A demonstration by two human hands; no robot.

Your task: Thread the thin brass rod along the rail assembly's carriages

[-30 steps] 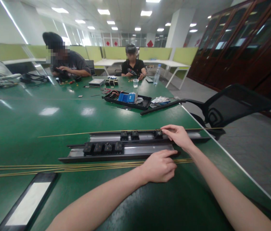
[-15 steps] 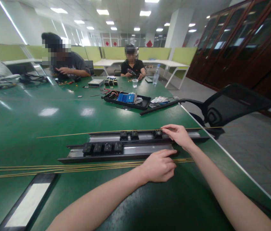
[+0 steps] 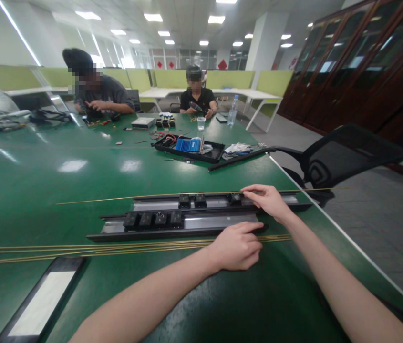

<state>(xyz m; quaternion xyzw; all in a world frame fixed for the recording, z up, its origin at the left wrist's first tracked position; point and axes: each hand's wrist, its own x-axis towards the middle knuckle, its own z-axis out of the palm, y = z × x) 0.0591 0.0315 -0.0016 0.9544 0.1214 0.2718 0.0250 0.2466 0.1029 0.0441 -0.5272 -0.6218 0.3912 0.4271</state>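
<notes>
My right hand (image 3: 267, 202) pinches a thin brass rod (image 3: 172, 194) between thumb and fingertips. That rod runs lengthwise along the far edge of the back metal channel (image 3: 217, 201), which carries several black square blocks (image 3: 200, 200). My left hand (image 3: 239, 245) is at the right part of the front metal channel (image 3: 211, 222), index finger stretched along it and the other fingers curled at its near side; its thumb is hidden. Several black blocks (image 3: 161, 219) sit in a row in the front channel's left half. More brass rods (image 3: 129, 248) lie in front, passing under my left wrist.
At the lower left lies a dark flat panel with a white face (image 3: 38, 305). Farther back are a black tray (image 3: 215, 153) with blue parts, a cloth (image 3: 237, 150), a plastic cup (image 3: 201, 124) and a bottle (image 3: 233, 112). A chair (image 3: 347, 152) stands right; other people sit across.
The brass rod in my right hand has shifted very slightly to the right. My left hand keeps its place on the front channel.
</notes>
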